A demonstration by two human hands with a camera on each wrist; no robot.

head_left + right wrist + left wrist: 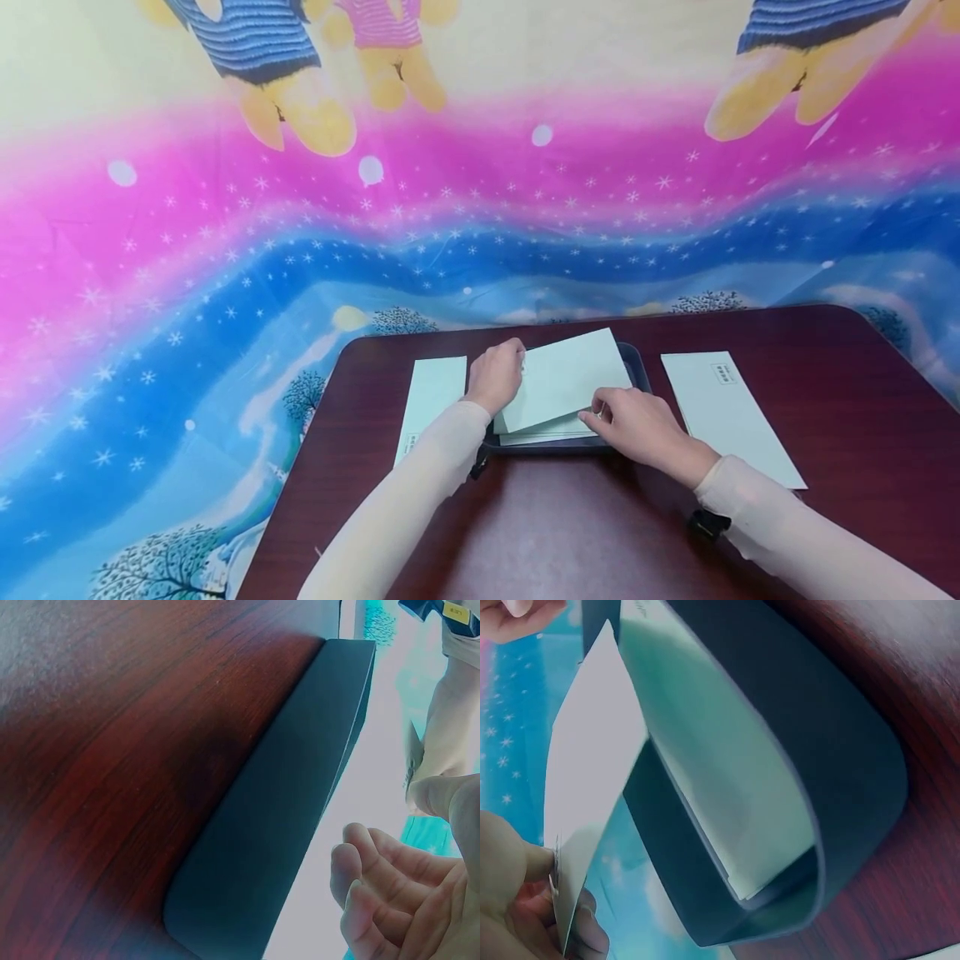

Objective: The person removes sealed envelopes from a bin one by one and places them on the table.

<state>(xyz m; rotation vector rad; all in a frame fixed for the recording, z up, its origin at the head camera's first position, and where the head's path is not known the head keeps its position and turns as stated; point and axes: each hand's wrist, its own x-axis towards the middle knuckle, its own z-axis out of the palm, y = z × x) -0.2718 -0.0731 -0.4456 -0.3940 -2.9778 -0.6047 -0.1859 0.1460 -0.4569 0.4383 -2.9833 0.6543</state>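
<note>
My left hand [497,377] pinches the left end of a pale envelope [568,371]. In the left wrist view its thumb and fingers [585,926] close on that end, and the envelope is tilted above a dark tray [840,742]. More pale envelopes [712,765] lie inside the tray. Near the raised envelope's lower right corner is my right hand [637,423], over the tray's front right part. Its fingers [390,881] are loosely bent, the thumb stands apart, and nothing shows between them. How many envelopes lie in the tray is hidden.
Left of the tray a pale envelope [437,392] with small print lies on the dark red wooden table [555,533]. Another envelope [731,417] with a printed box lies to the right. A colourful patterned cloth [480,183] hangs behind the table's far edge.
</note>
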